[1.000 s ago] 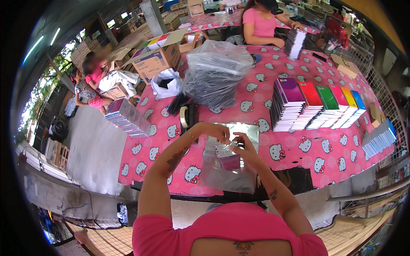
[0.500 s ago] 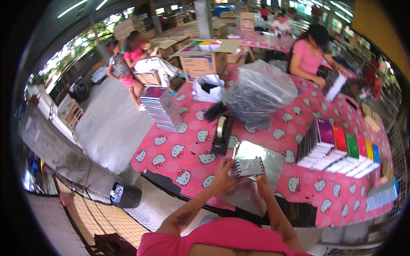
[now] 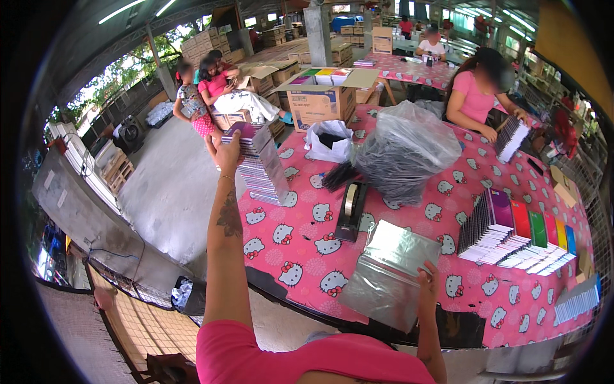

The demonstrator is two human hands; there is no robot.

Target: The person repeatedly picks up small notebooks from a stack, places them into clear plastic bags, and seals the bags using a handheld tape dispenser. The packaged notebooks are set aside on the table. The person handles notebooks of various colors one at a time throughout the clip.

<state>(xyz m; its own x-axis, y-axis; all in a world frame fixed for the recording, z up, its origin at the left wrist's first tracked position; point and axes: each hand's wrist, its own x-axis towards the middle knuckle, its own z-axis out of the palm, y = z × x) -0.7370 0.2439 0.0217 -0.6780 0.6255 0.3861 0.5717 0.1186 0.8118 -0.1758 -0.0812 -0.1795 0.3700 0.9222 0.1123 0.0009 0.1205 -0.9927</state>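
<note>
My left arm stretches out to a tall stack of notebooks at the table's left edge. My left hand is closed on the purple-covered notebook at its top; the fingers' far side is partly hidden. Near me, a pile of clear plastic bags lies flat and shiny on the table. At its right edge my right hand has its fingers bent together, pinching a plastic bag's edge. Beyond the bags stands a black tape dispenser with a roll of tape.
A large plastic bag of black strips and a white bag stand mid-table. Rows of coloured notebooks lie to the right. An open carton stands behind. A co-worker handles notebooks at far right; other people sit at far left.
Both hands were together holding a small spiral notebook in front of me. My left hand has moved far left to the stack; my right has moved to the plastic bags' edge.
</note>
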